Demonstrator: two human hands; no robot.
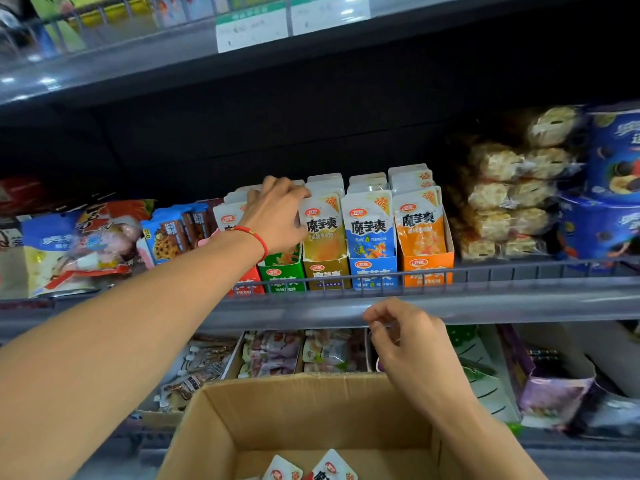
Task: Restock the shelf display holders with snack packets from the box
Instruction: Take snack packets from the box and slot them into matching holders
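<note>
A row of cardboard display holders stands on the middle shelf: red (244,284), green (282,271), gold (327,271), blue (373,270) and orange (427,268), each stacked with white-topped snack packets. My left hand (275,216), a red string on its wrist, reaches over the green holder with fingers curled on its packets. My right hand (403,336) hovers below the shelf edge, fingers loosely curled, holding nothing I can see. The open cardboard box (221,420) sits below, with two packets (311,469) showing at its bottom.
A wire rail (485,270) runs along the shelf front. Biscuit bags (166,233) and snack bags (76,251) lie left of the holders; rice cracker packs (509,195) and blue cookie packs (613,188) to the right. The lower shelf holds trays of pouches (294,351).
</note>
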